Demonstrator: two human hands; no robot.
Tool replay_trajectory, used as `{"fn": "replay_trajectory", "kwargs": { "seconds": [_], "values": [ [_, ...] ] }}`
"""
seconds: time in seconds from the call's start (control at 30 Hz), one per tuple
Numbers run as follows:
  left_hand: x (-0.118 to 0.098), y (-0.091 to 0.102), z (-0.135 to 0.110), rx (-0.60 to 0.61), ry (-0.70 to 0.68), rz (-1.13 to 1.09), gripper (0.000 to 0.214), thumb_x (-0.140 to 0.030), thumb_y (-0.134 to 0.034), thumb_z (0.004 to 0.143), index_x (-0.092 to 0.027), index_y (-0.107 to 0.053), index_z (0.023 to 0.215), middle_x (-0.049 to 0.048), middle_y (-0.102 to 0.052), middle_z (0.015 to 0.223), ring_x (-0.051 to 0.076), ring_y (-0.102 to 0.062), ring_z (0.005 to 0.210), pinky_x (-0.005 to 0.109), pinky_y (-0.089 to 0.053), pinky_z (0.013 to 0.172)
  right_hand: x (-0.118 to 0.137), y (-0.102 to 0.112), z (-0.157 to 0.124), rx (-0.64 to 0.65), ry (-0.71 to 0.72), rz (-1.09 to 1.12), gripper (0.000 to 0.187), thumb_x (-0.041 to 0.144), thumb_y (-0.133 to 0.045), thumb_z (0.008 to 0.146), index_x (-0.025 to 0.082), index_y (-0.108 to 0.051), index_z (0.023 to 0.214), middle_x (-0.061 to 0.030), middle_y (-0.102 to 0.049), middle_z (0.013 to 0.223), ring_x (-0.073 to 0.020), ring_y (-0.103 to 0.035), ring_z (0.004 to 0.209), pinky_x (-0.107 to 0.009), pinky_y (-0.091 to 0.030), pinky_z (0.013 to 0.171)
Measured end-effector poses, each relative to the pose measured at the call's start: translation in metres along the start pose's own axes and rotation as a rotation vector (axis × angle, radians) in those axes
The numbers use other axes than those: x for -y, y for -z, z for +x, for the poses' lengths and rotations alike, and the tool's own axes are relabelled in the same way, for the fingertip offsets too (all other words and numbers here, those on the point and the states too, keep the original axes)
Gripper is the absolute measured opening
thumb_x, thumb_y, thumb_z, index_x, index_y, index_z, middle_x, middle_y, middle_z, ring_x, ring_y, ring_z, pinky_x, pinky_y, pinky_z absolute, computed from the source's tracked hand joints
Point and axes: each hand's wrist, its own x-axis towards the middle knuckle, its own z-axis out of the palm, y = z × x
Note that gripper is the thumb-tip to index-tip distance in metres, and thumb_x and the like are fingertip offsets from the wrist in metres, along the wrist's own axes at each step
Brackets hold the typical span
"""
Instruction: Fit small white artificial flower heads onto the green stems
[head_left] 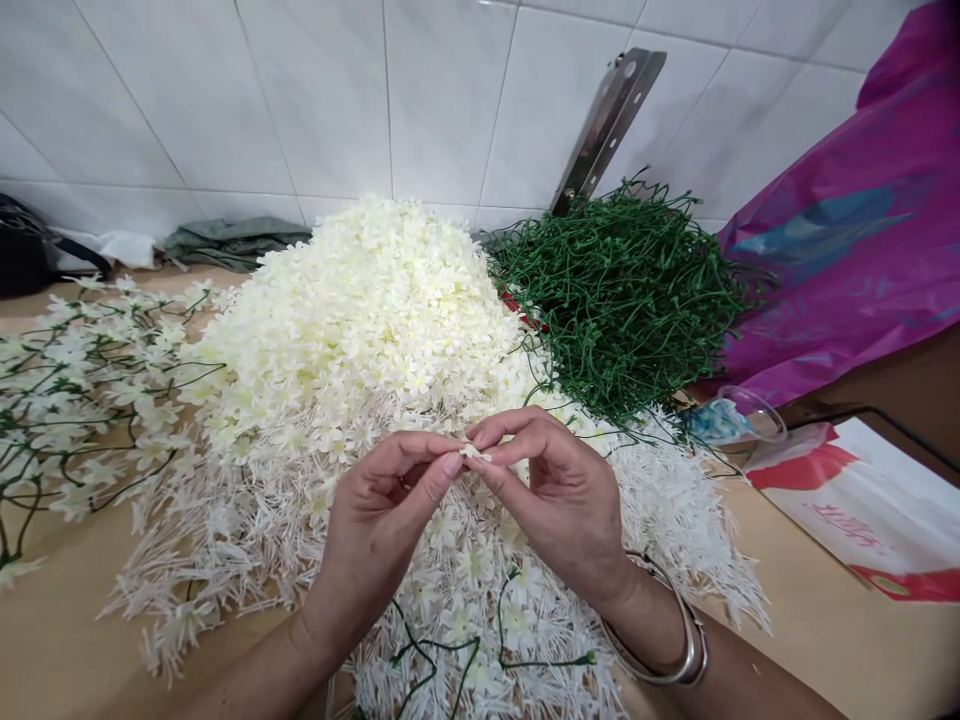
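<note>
OK, I've a small white flower (475, 454) up btwn both hands, fingers clamped on it: L hand (381, 520) at its left end, R hand (576, 505) at its right, equally near. Long axis looks roughly crosswise. White flower pile (397, 300) below & beyond; green stems (622, 300) back right, on bench (847, 650).

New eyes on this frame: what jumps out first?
The big heap of creamy white flowers in the middle, with a pile of green stems to its right. In front of the heap, the left hand and right hand pinch a small white piece. Bright purple plastic stands out at upper right.
</note>
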Motion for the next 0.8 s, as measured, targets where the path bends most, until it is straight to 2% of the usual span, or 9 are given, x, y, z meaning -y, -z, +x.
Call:
{"fn": "replay_trajectory", "kwargs": {
  "seconds": [0.17, 0.37, 0.5, 0.8],
  "values": [
    [0.0019, 0.0032, 0.0049, -0.047, 0.097, -0.051, 0.007, -0.028, -0.082, 0.089, -0.021, -0.080, 0.087, -0.0016, -0.081, 0.082, 0.010, -0.076, 0.080, 0.018, -0.062, 0.081, -0.0027, 0.0009, 0.0031, -0.057, -0.195, 0.088, 0.013, 0.013, -0.078, 0.088, 0.025, -0.076, 0.088, -0.0005, -0.074, 0.096, -0.0147, -0.070, 0.096, -0.031, -0.055, 0.091],
    [0.0064, 0.0045, 0.0049, -0.102, 0.102, -0.047, 0.007, -0.029, -0.083, 0.089, -0.022, -0.081, 0.089, -0.0022, -0.081, 0.082, 0.010, -0.077, 0.081, 0.019, -0.062, 0.083, -0.0015, 0.0022, 0.0057, -0.068, -0.278, 0.172, 0.013, 0.013, -0.081, 0.085, 0.026, -0.078, 0.083, 0.0017, -0.073, 0.090, -0.0136, -0.069, 0.092, -0.029, -0.054, 0.089],
    [0.0048, 0.0035, 0.0035, -0.104, 0.089, -0.030, 0.006, -0.029, -0.082, 0.089, -0.023, -0.081, 0.089, -0.0026, -0.081, 0.082, 0.011, -0.077, 0.081, 0.021, -0.062, 0.083, 0.0012, 0.0001, 0.0038, -0.072, -0.286, 0.120, 0.013, 0.013, -0.080, 0.085, 0.025, -0.076, 0.082, 0.0010, -0.073, 0.091, -0.0144, -0.069, 0.092, -0.031, -0.053, 0.089],
    [0.0038, 0.0000, 0.0017, -0.102, 0.120, -0.005, 0.005, -0.027, -0.083, 0.087, -0.022, -0.081, 0.088, -0.0016, -0.082, 0.082, 0.011, -0.076, 0.081, 0.020, -0.062, 0.083, -0.0008, -0.0047, -0.0013, -0.088, -0.199, -0.018, 0.014, 0.010, -0.078, 0.086, 0.022, -0.073, 0.082, -0.0036, -0.074, 0.099, -0.0183, -0.070, 0.099, -0.038, -0.053, 0.096]
  ]
}}
